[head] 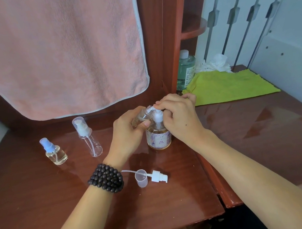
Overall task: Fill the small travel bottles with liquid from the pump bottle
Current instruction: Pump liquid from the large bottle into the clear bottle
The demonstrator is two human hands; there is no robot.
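Over the wooden table (42, 194) my left hand (128, 134) grips a tilted travel bottle (143, 115) at the pump bottle (158, 136) spout; my right hand (178, 114) fingers seemingly press its pump head

1. Both bare forearms reach in from the near edge and converge toward the middle of the scene, the hands almost meeting.
2. The left hand (128, 134) is seen back up, wrist bent slightly right; its fingers and thumb are curled round a small clear bottle (142, 115), held tilted with its mouth to the right.
3. The left wrist wears a bracelet (105, 179) of dark beads, wrapped in several rows.
4. The right hand (179, 116) sits just right of the left, back up, fingers bent downward over the pump head (158, 112), fingertips on its top.
5. The right forearm runs from the near right corner, bare.
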